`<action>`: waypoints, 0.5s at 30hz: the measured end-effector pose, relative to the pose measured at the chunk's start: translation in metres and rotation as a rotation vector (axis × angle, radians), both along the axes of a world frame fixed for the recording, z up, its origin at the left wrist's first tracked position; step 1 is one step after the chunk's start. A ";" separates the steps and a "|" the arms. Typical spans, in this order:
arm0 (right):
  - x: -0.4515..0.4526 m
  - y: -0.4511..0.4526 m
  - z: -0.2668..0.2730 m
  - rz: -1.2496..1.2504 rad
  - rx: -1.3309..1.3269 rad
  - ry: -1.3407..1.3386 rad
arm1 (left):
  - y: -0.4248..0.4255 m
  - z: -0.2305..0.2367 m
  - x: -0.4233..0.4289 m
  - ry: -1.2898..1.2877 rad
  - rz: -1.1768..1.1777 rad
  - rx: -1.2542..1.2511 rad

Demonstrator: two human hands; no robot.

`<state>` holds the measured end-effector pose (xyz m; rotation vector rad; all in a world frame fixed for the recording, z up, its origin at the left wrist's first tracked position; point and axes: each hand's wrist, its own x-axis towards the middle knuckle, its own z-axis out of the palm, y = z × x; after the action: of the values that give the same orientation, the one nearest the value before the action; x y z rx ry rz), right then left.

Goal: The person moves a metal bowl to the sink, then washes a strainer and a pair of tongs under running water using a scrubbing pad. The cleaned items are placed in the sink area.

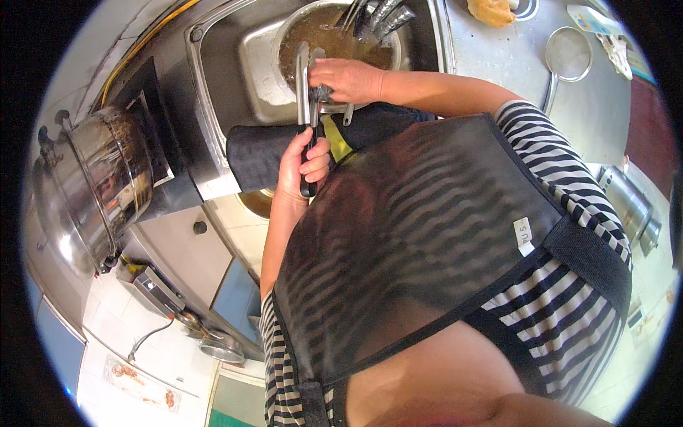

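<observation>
My left hand grips the black handles of metal kitchen tongs, whose tips point up over a round metal bowl. Against the tongs, my right hand presses a dark scouring pad, mostly covered by its fingers. Brownish, sudsy water fills the bowl, which sits in a stainless steel sink. Several metal utensils stick out of the water at its far right side. A small handle end with a hole shows just below my right hand.
Black fabric lies over the near sink edge. A large shiny metal pot stands at left. On the steel counter at right are a round strainer and a tan item. Part of another vessel shows below the sink.
</observation>
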<state>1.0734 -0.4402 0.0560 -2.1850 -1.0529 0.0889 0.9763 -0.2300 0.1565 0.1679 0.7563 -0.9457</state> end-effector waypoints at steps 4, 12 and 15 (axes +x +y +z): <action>0.038 -0.020 -0.023 -0.073 -0.284 -0.065 | -0.003 0.016 -0.004 -0.123 -0.060 0.087; 0.040 -0.014 -0.037 -0.312 -0.505 -0.297 | 0.012 0.015 0.001 -0.159 0.058 0.003; 0.025 -0.005 -0.043 -0.064 -0.756 0.005 | 0.008 0.009 0.006 -0.154 0.081 -0.059</action>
<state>1.0979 -0.4452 0.0133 -2.8772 -1.0504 0.5378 0.9819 -0.2220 0.1653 0.1554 0.5885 -0.8662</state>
